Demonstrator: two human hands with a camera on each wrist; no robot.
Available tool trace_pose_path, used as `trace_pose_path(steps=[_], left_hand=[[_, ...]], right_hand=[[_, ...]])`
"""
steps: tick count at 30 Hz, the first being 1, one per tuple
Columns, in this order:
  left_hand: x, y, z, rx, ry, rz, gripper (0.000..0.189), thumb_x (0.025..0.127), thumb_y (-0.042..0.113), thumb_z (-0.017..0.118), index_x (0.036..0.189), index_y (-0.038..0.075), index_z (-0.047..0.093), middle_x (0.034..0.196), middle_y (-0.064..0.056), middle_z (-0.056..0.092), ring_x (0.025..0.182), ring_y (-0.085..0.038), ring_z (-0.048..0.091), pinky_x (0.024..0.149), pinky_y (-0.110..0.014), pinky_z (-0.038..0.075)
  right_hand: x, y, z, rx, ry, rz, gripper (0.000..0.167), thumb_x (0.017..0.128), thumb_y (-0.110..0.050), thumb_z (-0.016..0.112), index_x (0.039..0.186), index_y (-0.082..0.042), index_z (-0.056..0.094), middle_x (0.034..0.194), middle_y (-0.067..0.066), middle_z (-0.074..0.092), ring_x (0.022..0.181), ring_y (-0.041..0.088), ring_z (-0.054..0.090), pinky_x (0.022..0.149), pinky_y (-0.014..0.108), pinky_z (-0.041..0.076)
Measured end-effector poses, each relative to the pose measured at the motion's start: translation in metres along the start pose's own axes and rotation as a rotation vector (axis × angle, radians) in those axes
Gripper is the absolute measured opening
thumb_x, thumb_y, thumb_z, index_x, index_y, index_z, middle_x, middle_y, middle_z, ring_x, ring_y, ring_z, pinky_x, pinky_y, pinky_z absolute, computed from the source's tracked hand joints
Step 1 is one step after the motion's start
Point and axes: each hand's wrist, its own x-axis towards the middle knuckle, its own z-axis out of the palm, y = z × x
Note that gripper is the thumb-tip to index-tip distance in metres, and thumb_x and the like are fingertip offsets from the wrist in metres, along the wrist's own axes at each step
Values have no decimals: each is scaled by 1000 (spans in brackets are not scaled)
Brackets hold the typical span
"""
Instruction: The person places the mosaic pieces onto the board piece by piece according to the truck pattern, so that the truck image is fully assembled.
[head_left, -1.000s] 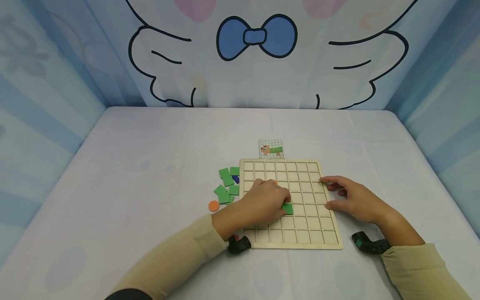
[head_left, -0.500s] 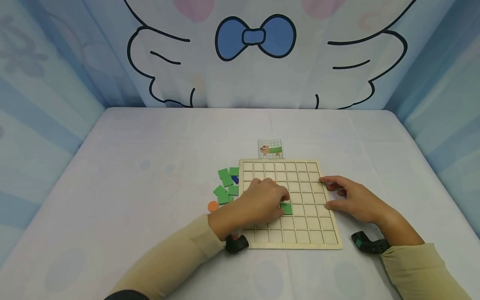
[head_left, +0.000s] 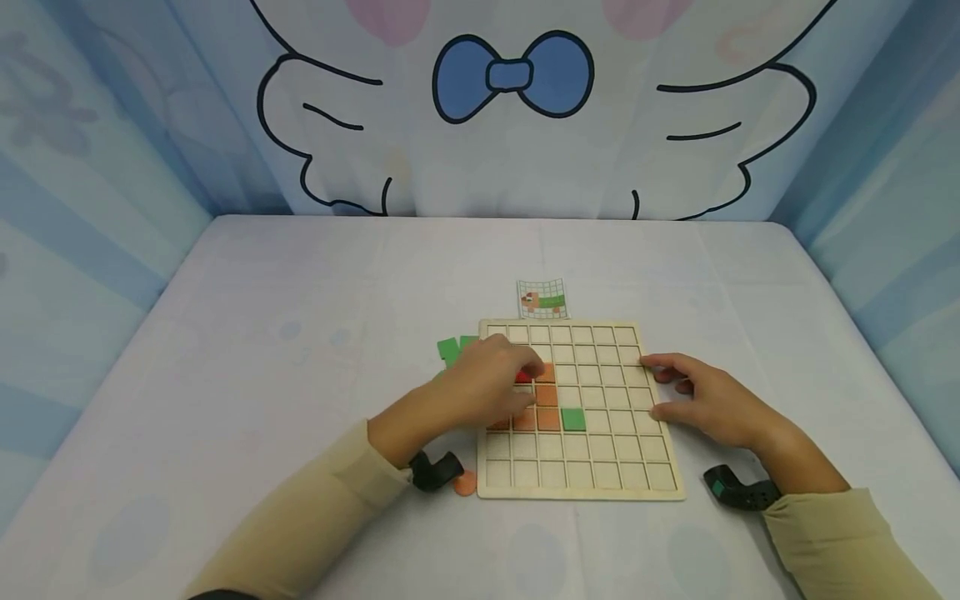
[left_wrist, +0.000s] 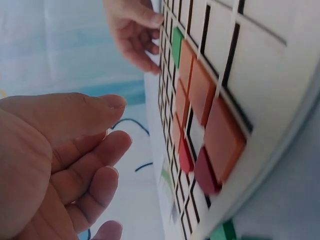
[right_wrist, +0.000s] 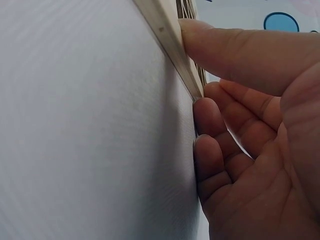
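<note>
A wooden grid board (head_left: 630, 471) lies on the white table. My left hand (head_left: 487, 383) hovers over its left part, fingers loosely bent; the left wrist view shows nothing between thumb and fingers. Set in the grid are several orange tiles (head_left: 548, 396), a red tile (head_left: 522, 377) and one green square tile (head_left: 573, 419) right of the orange ones. A dark red tile (left_wrist: 206, 172) shows in the left wrist view. My right hand (head_left: 712, 400) touches the board's right edge, thumb and index fingertip spread apart along it.
Green tiles (head_left: 447, 349) lie left of the board, partly hidden behind my left hand. An orange disc (head_left: 466, 483) is by its lower left corner. Behind the board stands a small picture card (head_left: 542, 299) with a grid drawing. A patterned curtain (head_left: 510, 158) closes off the back.
My left hand has let go of the green square tile, which stays in the grid, and moved left, uncovering the orange and red tiles. The right hand has stayed at the board's edge.
</note>
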Motion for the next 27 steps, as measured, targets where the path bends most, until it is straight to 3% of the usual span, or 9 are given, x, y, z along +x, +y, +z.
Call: trace_pose_path(steps=[7,14,27], left_hand=[[-9,-20,-13,-50,37,-81,30,91,21,74,119,12,70,112,3,69,106,-17,54,95,-38,41],[-15,-37,-22,-97,85,-126,31,91,18,76,120,8,69,113,-3,68,105,-20,55,91,-35,48],[-19,-62,-27,-155,63,-264,35,93,17,73,125,8,65,117,-5,63,109,-24,54,89,-34,51]], right_hand=[[-1,0,0,-1,5,-5,66,88,-23,78,144,-6,49,126,16,59,112,34,54,93,48,40],[-1,1,0,6,2,-7,66,87,-22,78,144,-6,49,126,16,59,113,34,54,94,49,39],[-1,0,1,-5,10,-19,66,88,-21,78,144,-5,49,126,16,59,113,34,55,94,48,40]])
